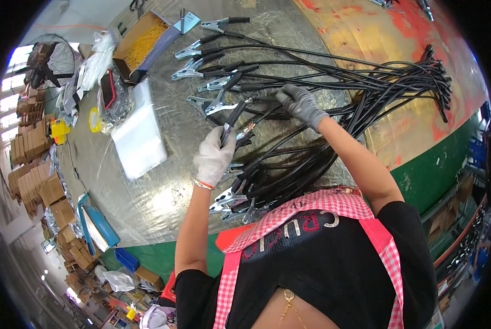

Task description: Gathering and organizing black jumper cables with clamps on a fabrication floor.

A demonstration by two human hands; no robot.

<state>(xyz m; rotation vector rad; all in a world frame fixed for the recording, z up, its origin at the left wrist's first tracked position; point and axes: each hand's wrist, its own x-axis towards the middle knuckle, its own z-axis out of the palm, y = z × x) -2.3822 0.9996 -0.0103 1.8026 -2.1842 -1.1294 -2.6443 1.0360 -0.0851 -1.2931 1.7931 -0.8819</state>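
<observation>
Beyond the left hand (214, 156) a foil-covered tabletop (168, 186) glares under bright light, a standing fan (50, 61) and sunlit windows (12, 82) sit far to its left, while stacked cardboard boxes (37, 181) crowd the floor below-left.

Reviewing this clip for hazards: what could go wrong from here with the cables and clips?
The left hand grips a clip while the right hand pulls in the tangled black cables; a tug could snag and drag neighbouring alligator clips. Clip teeth might pinch gloved fingers.
</observation>
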